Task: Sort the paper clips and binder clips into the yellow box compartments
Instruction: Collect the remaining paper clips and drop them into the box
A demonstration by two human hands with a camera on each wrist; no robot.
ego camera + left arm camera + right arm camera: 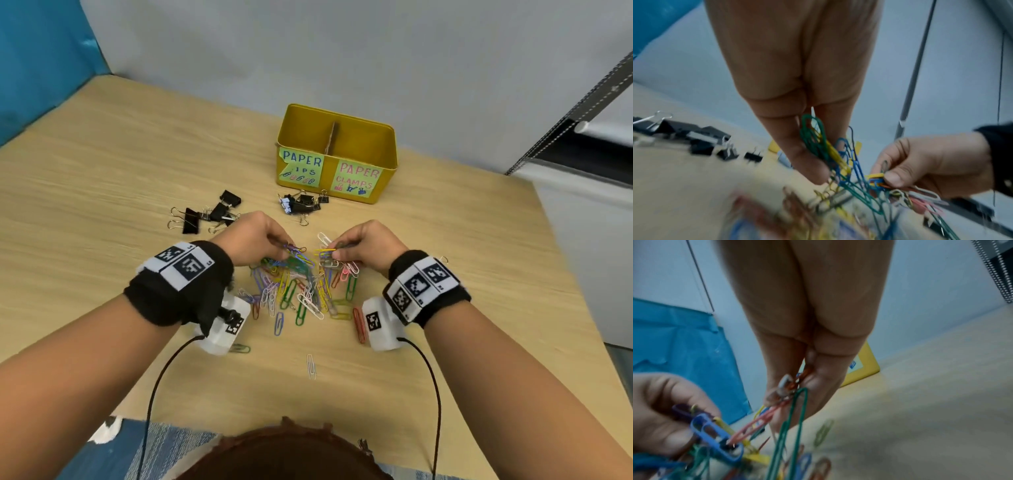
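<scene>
A heap of coloured paper clips lies on the wooden table in front of me. My left hand pinches a tangled bunch of clips lifted off the heap's left side. My right hand pinches another bunch of clips over the heap's right side. The yellow box stands behind, split by a cardboard divider, its left half labelled paper clips and its right half paper clamps. Black binder clips lie in two groups, one at the left and one in front of the box.
Stray paper clips lie nearer me, one white and one green. A blue panel stands at the far left and a white cabinet at the right. The grey wall rises behind the box.
</scene>
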